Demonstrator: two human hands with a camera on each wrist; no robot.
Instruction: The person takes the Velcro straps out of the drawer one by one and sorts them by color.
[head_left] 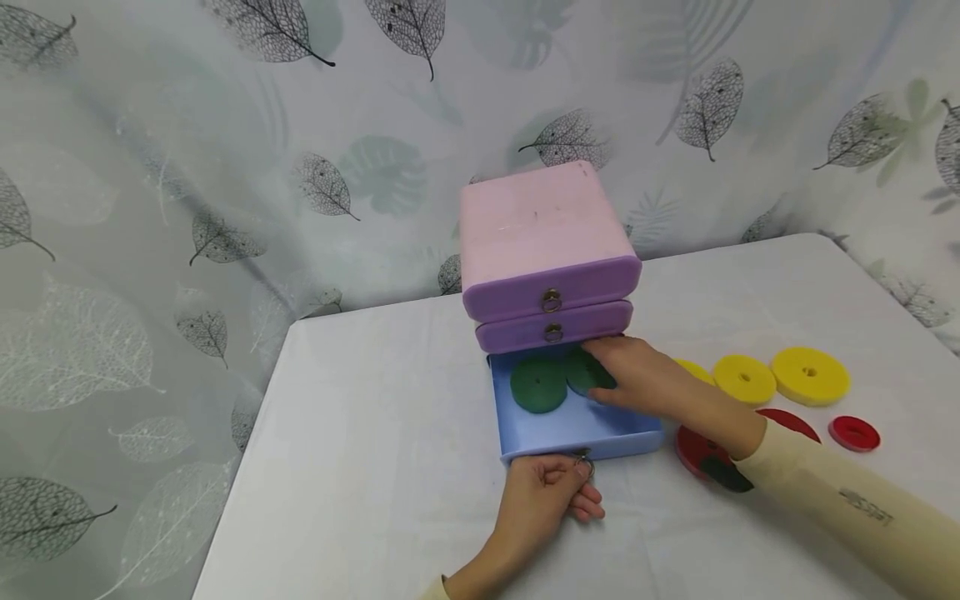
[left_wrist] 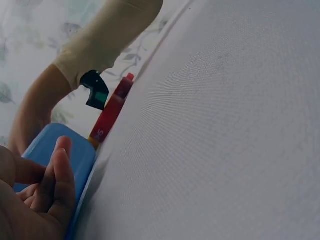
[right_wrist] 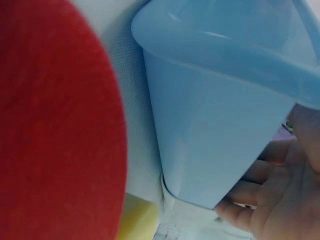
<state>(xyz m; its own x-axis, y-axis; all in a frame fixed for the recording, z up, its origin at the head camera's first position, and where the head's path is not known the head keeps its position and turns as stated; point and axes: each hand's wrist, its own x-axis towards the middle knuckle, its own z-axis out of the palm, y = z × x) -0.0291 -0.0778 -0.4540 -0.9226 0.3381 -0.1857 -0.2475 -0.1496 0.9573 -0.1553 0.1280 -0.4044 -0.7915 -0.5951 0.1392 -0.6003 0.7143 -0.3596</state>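
A blue drawer (head_left: 577, 425) is pulled out at the bottom of a pink drawer cabinet (head_left: 543, 221). My left hand (head_left: 543, 496) pinches the small metal ring pull (head_left: 585, 467) on its front. Inside the drawer a green disc (head_left: 538, 385) with a centre hole lies flat at the left. Beside it, my right hand (head_left: 637, 375) reaches over the drawer's right side and holds a second green disc (head_left: 581, 372) between thumb and fingers. In the right wrist view, the drawer's side wall (right_wrist: 210, 135) hides that disc.
Two purple drawer fronts (head_left: 555, 287) above are closed. Right of the cabinet lie several yellow discs (head_left: 810, 375), a large red disc (head_left: 693, 454) partly under the right forearm, and a small red ring (head_left: 855, 433). A leaf-patterned curtain (head_left: 390, 192) hangs behind the white-covered table (head_left: 360, 433).
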